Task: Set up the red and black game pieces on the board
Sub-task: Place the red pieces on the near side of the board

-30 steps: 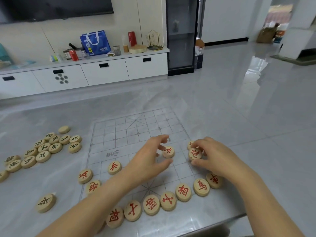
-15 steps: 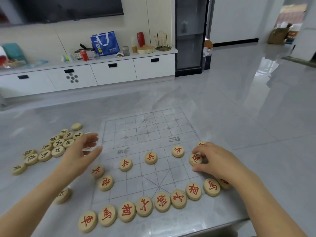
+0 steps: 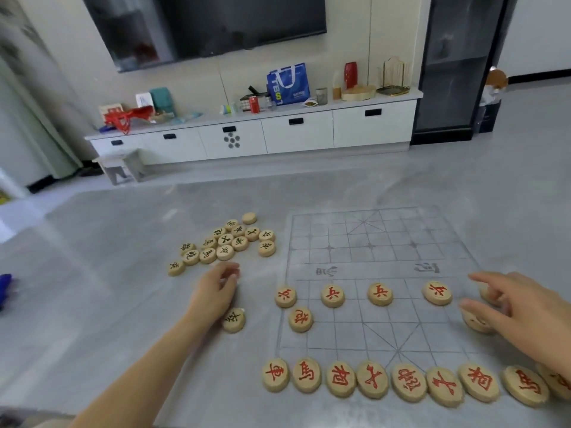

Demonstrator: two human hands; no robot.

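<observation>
Black pieces [image 3: 225, 242] beside curled left hand [image 3: 216, 293], grasp unclear; right hand [image 3: 522, 307] spread open.

Bright, even daylight; soft blur, wide-angle edge distortion.

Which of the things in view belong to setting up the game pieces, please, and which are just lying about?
For the job: board, red pieces, heap of black pieces, stray black piece by the left hand.
Lying about: blue bag, red can, red vase, television.
</observation>
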